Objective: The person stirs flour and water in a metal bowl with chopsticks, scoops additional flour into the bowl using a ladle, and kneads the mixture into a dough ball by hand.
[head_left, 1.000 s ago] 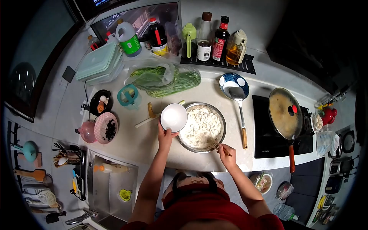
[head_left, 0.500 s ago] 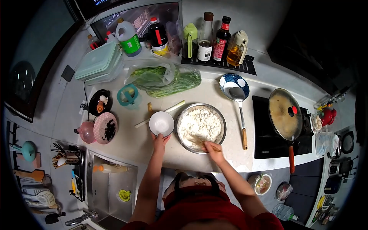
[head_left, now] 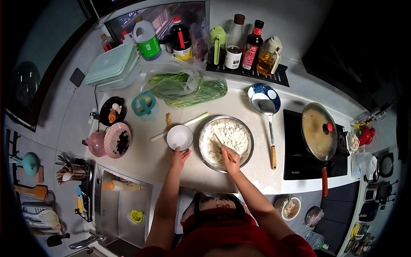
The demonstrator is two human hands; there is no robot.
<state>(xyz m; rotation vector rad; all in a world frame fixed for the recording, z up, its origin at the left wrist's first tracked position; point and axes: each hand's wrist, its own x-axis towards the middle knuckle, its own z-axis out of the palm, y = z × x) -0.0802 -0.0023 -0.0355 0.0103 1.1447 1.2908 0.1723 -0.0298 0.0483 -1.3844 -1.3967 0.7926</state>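
Note:
My left hand (head_left: pixel 180 157) is at the near rim of a small white bowl (head_left: pixel 180 136), thumb on the edge and fingers beside and under it. The bowl looks empty. My right hand (head_left: pixel 231 159) grips wooden chopsticks (head_left: pixel 219 140), their tips in a lumpy white flour mixture (head_left: pixel 231 135). That mixture fills much of a metal mixing bowl (head_left: pixel 251 153) standing on the counter just right of the small bowl. Behind the two bowls lie a scallion stalk (head_left: pixel 198 118) and a piece of ginger (head_left: pixel 168 120).
Bagged green chives (head_left: pixel 195 92) lie at the back. A lidded pan (head_left: pixel 316 128) sits on the cooktop at right. A ladle-like spatula (head_left: pixel 271 132) rests on a blue bowl (head_left: pixel 257 92). At left are a pink basket (head_left: pixel 112 147) with dark pieces and the sink (head_left: pixel 122 205).
My right hand has moved left and up over the metal bowl, and the chopsticks now stand steeper, tips further in. The left hand's fingers have spread a little at the small bowl.

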